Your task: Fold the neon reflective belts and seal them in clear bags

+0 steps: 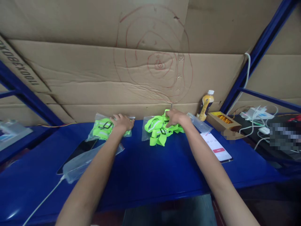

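Note:
My left hand [122, 122] lies with its fingers spread over a clear plastic bag that holds a folded neon-green reflective strap harness [101, 129] with a black buckle. To the right, my right hand [174, 117] has its fingers closed on a loose neon-green reflective strap harness [158, 130]. This second harness is bunched up, with grey reflective stripes, a black buckle and one end hanging toward me. Part of a clear bag [145, 133] shows beneath its left side. My fingers hide some of its top.
Left of centre, a clear plastic bag [77, 164] partly covers a dark phone [68, 160]. A lit phone [218, 147], another clear bag [199, 123], a yellow bottle [205, 105] and an open cardboard box [225, 122] stand or lie at right. Cardboard [94, 72] walls the back.

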A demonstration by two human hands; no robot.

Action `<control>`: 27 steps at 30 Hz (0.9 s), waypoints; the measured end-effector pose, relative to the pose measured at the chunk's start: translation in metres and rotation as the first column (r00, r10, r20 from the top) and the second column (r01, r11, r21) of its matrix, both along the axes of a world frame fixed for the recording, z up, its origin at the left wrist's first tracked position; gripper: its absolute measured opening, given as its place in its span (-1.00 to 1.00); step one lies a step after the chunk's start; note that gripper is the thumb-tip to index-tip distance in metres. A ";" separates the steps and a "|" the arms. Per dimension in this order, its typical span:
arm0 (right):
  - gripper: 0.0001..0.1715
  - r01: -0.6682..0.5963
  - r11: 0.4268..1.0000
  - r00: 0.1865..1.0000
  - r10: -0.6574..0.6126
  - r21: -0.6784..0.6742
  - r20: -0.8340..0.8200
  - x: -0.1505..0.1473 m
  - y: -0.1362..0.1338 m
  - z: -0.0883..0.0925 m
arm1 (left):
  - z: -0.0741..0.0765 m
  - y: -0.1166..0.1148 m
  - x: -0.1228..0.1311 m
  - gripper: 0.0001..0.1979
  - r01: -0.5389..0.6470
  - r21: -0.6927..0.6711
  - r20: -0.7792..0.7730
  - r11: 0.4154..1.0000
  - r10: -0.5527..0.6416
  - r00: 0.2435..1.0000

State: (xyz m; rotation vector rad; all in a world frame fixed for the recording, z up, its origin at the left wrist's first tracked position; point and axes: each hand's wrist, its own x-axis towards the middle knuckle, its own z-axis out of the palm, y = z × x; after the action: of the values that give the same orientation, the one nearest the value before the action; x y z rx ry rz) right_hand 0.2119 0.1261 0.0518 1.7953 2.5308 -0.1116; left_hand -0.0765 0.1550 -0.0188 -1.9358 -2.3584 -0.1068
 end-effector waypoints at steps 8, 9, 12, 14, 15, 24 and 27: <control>-0.52 -0.056 0.973 0.964 0.111 0.225 -0.240 0.034 0.001 0.016 | 0.061 -0.032 0.056 -0.37 0.425 0.221 0.115 0.878 -0.456 0.882; -0.54 -0.022 0.954 0.930 0.130 0.299 -0.345 0.040 -0.001 0.023 | 0.065 -0.037 0.067 -0.37 0.515 0.270 0.146 0.814 -0.563 0.813; -0.59 0.085 0.900 0.620 0.289 0.428 -0.730 0.050 -0.011 0.039 | 0.075 -0.050 0.101 -0.31 0.655 0.551 0.297 0.517 -0.855 0.426; -0.59 0.095 0.883 0.353 0.401 0.459 -0.845 0.048 -0.018 0.046 | 0.080 -0.056 0.121 -0.27 0.623 0.666 0.343 0.410 -0.910 0.232; -0.57 0.093 0.872 0.258 0.446 0.481 -0.857 0.046 -0.021 0.048 | 0.083 -0.059 0.130 -0.27 0.604 0.697 0.356 0.387 -0.918 0.176; -0.61 0.430 0.568 0.032 0.768 0.702 -0.640 0.050 -0.046 0.076 | 0.100 -0.069 0.122 -0.75 0.551 0.743 0.119 0.379 -0.886 0.447; -0.63 0.527 0.498 -0.008 0.813 0.688 -0.582 0.067 -0.046 0.082 | 0.104 -0.063 0.099 -0.64 0.445 0.819 0.020 0.361 -0.794 0.607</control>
State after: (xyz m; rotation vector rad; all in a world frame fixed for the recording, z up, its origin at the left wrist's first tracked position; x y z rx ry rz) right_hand 0.2792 0.0802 0.1340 1.5394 4.8608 -0.2400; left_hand 0.0222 0.0917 0.0852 -2.2805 -1.0651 -1.4526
